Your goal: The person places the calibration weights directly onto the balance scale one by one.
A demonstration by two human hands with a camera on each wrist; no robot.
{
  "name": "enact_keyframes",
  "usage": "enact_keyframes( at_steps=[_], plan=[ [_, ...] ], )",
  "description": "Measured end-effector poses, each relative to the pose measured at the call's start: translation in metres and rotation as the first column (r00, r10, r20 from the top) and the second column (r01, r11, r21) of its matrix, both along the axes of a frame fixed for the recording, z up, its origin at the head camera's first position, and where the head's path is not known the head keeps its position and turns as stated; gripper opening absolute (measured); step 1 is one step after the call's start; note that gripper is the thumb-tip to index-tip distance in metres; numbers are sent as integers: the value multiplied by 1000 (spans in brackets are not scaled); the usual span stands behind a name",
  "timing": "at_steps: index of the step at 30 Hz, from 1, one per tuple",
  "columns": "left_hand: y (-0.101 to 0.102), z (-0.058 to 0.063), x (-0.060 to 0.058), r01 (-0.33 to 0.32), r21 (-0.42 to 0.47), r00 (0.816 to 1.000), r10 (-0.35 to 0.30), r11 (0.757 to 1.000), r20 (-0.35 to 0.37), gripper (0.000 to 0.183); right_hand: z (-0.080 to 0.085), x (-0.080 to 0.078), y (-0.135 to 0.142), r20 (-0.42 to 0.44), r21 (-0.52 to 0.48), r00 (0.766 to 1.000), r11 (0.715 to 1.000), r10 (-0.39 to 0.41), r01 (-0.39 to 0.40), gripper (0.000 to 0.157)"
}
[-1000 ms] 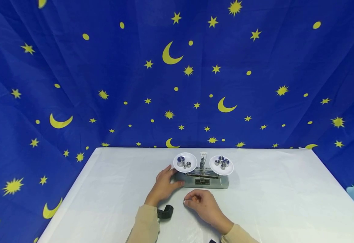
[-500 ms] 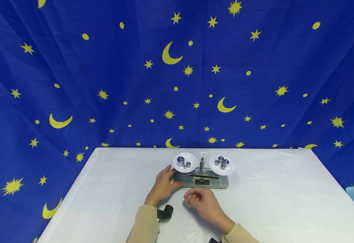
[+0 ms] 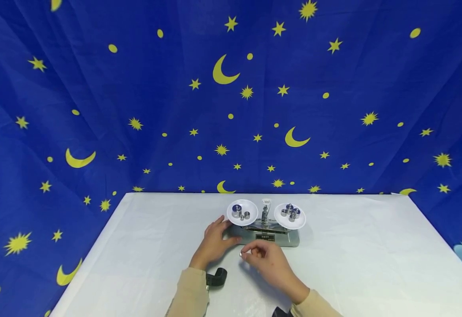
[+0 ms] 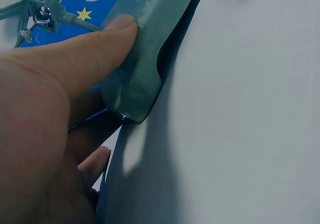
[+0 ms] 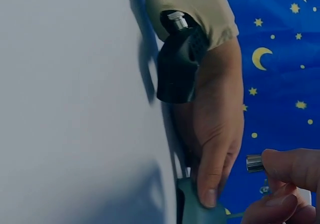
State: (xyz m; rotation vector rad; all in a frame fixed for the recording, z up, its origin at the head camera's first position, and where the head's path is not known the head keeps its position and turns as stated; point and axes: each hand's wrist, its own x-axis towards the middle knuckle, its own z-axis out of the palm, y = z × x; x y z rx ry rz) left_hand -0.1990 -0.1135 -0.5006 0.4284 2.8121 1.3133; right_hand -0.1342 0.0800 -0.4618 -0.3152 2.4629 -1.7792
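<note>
A balance scale with a grey-green base stands on the table. My left hand grips the base's left end; in the left wrist view the thumb lies on top of the base, the other fingers partly hidden behind it. On the scale's left pan sit one large metal weight and two small ones. Its right pan bears several metal weights. My right hand pinches a small shiny cylindrical weight between thumb and forefinger, in front of the base.
The scale and both hands are at a white-covered table. A blue cloth with yellow moons and stars hangs behind its far edge. Black wrist camera mounts stick out from both wrists.
My right hand has risen slightly and moved a little toward the scale, still pinching the small weight. The left hand has stayed on the base.
</note>
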Motion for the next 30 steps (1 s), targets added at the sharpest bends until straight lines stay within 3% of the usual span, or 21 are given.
enact_keyframes(
  at_steps=[13, 30],
  plan=[
    [0, 1, 0, 14, 9, 999, -14, 1000, -31, 61, 11, -6, -1, -67, -40, 998, 999, 4, -7, 8],
    [-1, 0, -1, 12, 7, 1000, -11, 1000, -23, 60, 22, -14, -5, -103, -11, 992, 997, -74, 73, 7]
  ],
)
